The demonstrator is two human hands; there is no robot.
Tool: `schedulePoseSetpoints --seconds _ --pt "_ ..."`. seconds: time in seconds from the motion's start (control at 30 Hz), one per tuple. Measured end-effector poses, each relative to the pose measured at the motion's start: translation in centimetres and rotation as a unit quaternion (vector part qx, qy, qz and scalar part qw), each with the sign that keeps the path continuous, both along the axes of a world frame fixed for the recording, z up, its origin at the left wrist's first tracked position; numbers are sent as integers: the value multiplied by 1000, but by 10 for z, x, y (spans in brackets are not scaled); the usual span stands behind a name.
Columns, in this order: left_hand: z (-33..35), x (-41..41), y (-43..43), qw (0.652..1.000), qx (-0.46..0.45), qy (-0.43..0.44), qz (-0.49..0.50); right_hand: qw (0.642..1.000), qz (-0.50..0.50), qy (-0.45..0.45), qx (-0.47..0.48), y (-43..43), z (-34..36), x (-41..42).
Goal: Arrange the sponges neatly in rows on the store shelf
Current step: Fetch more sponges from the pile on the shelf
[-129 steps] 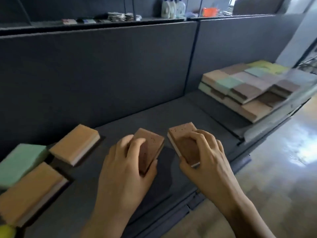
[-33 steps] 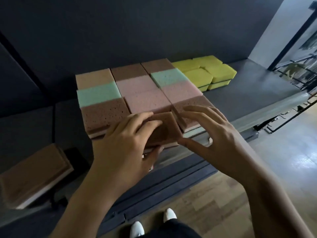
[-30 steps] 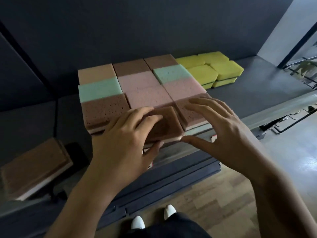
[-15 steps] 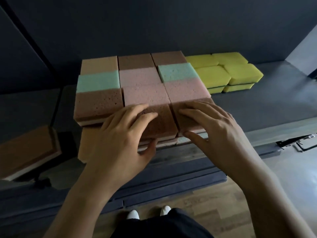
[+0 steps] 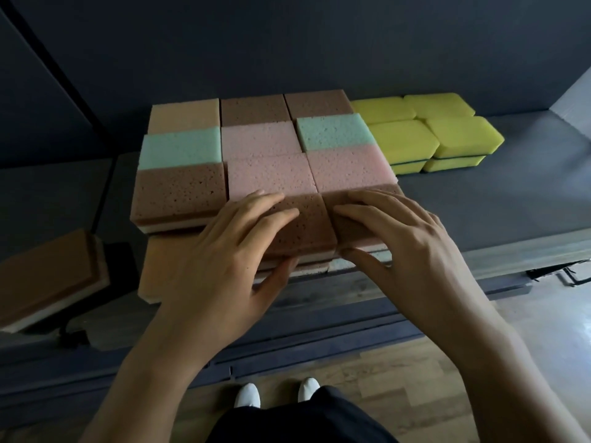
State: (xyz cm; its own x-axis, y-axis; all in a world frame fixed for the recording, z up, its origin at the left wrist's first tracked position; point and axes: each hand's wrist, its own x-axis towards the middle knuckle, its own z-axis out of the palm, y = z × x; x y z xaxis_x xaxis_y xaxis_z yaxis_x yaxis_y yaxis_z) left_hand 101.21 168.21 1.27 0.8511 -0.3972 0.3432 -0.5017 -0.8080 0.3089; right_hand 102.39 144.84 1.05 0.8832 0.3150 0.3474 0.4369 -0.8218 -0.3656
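**Change noted.** Some four seconds ago each hand held a brown sponge over the left bay of the shelf. Both sponges now lie in the front row of the stack (image 5: 265, 145) on the right bay. A second ago the middle brown sponge (image 5: 303, 225) stood proud of the row and slightly askew. It now sits square, and its side touches the right brown sponge (image 5: 350, 230).

**Hands.** The left hand (image 5: 224, 260) lies on the middle sponge with its fingers flat and a little spread on top and its thumb against the front face. The right hand (image 5: 406, 247) lies the same way on the right sponge. Both press and neither clamps. The fingers are apart and not curled round anything.

**Location.** Both placed sponges sit at the front edge of the stack, on top of lower layers and near the lip of the shelf (image 5: 479, 212).

**Assessment.** This placement appears almost complete, with only a final squaring of the front faces left to do. The left column ends one sponge short, at the left brown sponge (image 5: 180, 193). In front of it an orange sponge (image 5: 153, 273) shows on the layer below, so that slot is judged open. A loose sponge (image 5: 54, 276) lies well apart on the left bay and is not yet in a row. The yellow sponges (image 5: 428, 132) stand just beside the stack and look tidy.

**Risk.** Pressing hard on the front edge could tip the soft top layer forward.
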Motion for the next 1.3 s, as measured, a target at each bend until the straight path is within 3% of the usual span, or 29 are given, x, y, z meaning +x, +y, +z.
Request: schedulePoseSetpoints --seconds 0.4,0.73,1.3 --pt "2 -4 -20 996 84 -19 10 1000 3 -8 -29 -7 -3 -1" --pt "-11 -1 -26 996 57 -68 13 999 6 -36 -11 -12 -5 3" --pt "-6 -3 -27 995 66 -64 37 999 25 -41 -15 -13 -5 5"
